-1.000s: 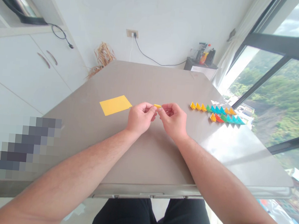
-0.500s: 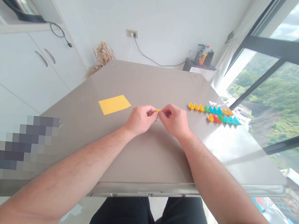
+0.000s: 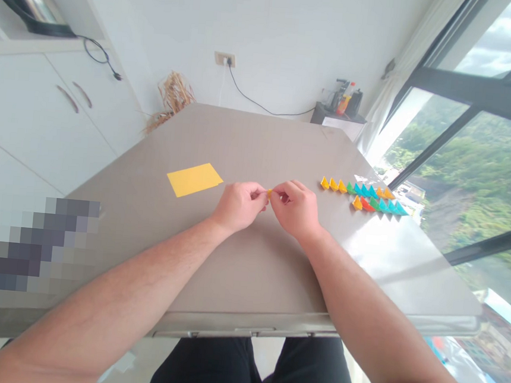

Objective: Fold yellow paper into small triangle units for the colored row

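Observation:
Between my two hands is a small folded piece of yellow paper, mostly covered by the fingertips. My left hand pinches it from the left with thumb and forefinger. From the other side my right hand pinches it too, the fingertips of both hands almost meeting. Flat yellow paper sheets lie to the left of my left hand. Off to the right stand two rows of small folded paper boats, coloured yellow, green, blue, orange and red.
The grey-brown table spreads out under my hands, its front edge close to my lap. A window is on the right, white cabinets on the left. Bottles stand on a small cabinet beyond the far edge.
My fingertips have drawn closer together around the yellow paper, so less of it shows. Both hands have come slightly lower. The view has shifted a little to the right.

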`<state>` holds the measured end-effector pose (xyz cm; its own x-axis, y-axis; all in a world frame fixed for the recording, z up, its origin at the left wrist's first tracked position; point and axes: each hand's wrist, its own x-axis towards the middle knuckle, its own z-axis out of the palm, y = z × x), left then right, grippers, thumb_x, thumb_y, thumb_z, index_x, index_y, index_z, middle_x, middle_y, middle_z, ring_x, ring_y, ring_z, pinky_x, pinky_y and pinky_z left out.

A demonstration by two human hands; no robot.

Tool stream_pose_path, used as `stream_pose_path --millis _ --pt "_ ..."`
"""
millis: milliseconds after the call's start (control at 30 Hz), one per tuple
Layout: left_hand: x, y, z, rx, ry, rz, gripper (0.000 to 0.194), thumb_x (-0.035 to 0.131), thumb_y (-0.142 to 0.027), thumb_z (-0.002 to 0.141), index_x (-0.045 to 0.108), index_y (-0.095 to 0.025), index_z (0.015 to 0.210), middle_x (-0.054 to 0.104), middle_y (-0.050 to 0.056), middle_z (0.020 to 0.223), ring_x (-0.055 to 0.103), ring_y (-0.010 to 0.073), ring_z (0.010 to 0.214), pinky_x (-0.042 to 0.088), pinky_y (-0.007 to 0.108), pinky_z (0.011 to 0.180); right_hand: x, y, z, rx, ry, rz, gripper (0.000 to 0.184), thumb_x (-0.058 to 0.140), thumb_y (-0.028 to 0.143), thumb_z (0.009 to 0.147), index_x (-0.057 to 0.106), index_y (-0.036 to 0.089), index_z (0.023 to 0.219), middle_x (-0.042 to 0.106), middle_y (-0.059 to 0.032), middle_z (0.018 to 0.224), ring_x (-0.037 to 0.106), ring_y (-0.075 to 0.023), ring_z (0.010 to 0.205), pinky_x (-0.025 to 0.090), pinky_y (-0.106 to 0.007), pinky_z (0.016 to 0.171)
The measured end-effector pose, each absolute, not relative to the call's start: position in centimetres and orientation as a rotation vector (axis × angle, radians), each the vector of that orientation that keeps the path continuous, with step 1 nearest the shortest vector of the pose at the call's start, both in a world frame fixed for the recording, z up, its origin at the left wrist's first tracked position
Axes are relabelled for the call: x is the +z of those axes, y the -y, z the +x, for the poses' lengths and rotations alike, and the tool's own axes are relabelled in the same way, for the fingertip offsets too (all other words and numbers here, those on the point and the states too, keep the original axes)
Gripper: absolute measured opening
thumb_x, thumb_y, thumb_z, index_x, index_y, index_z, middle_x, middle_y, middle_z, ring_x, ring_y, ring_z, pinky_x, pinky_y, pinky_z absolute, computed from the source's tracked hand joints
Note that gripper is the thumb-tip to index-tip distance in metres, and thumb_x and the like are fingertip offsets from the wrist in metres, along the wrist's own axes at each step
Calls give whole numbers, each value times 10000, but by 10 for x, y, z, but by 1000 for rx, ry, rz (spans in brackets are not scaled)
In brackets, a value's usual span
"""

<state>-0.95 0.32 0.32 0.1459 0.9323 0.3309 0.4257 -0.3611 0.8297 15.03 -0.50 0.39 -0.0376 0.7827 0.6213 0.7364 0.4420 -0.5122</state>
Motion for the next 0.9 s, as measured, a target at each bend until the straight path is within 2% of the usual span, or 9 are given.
stream_pose_path --millis 233,367,467,633,900 --pt "8 3 -9 1093 -1290 2073 225 558 -251 849 716 -212 693 698 -2 622 558 133 544 400 258 565 5 5 151 -51 1849 -1391 132 565 205 789 573 210 657 650 -17 717 500 -132 615 328 -267 589" --pt "10 3 -9 1065 -1240 2042 236 526 -216 837 717 -211 698 706 3 648 599 145 593 429 259 594 2 6 146 -240 1880 -1467 174 535 186 817 568 210 648 639 -39 694 489 -149 618 285 -290 578" --pt "9 0 -10 1087 -1238 1947 216 550 -244 835 728 -208 717 722 9 664 638 155 612 460 259 605 1 6 144 -195 1870 -1448 195 522 196 852 595 211 672 655 -44 717 523 -154 637 314 -288 589" --pt "4 -4 -10 1172 -1255 1814 180 583 -266 825 739 -204 759 749 24 688 676 161 611 502 251 598 2 6 148 -13 1795 -1403 129 565 227 847 660 216 760 694 -37 792 577 -152 671 386 -276 631" --pt "0 -8 -10 1200 -1257 1671 131 675 -302 786 725 -192 734 741 29 650 685 166 578 527 259 587 3 5 146 -35 1860 -1445 160 559 203 856 662 209 734 700 -46 776 583 -159 678 368 -278 628"
